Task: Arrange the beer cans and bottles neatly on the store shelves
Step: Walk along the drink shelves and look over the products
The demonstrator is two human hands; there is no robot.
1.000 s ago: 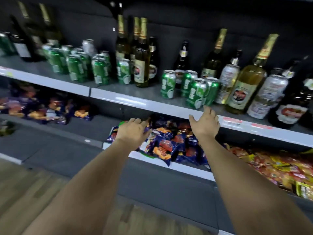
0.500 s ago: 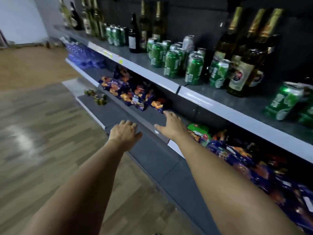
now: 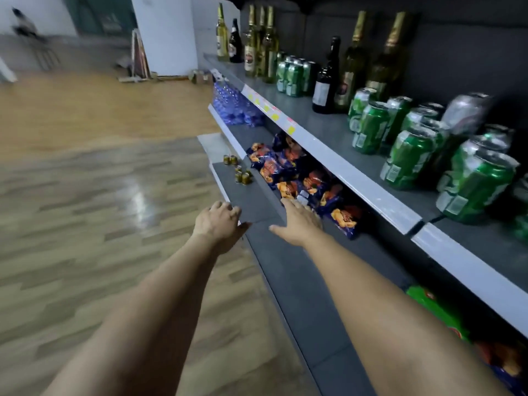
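Observation:
Green beer cans [image 3: 408, 160] stand in a loose cluster on the grey upper shelf [image 3: 340, 164] at the right, with a silver can [image 3: 465, 112] among them. Another group of green cans [image 3: 293, 75] sits farther along, beside a dark bottle [image 3: 325, 81] and gold-foil bottles [image 3: 353, 58]. More bottles [image 3: 257, 44] stand at the shelf's far end. My left hand [image 3: 218, 224] and my right hand [image 3: 300, 222] are stretched out in front of me, over the low bottom shelf [image 3: 251, 201]. Both are empty, fingers relaxed, well below the cans.
Snack bags [image 3: 288, 172] fill the middle shelf under the cans. Small jars [image 3: 241, 175] sit on the bottom shelf. Blue water bottle packs [image 3: 231, 107] lie farther along. Wooden floor [image 3: 85, 195] spreads to the left, with a white wall [image 3: 164, 32] beyond.
The view has swung left along the aisle, so the shelves now run away to the right. Both hands have dropped from the upper shelf edge to the bottom shelf, still empty.

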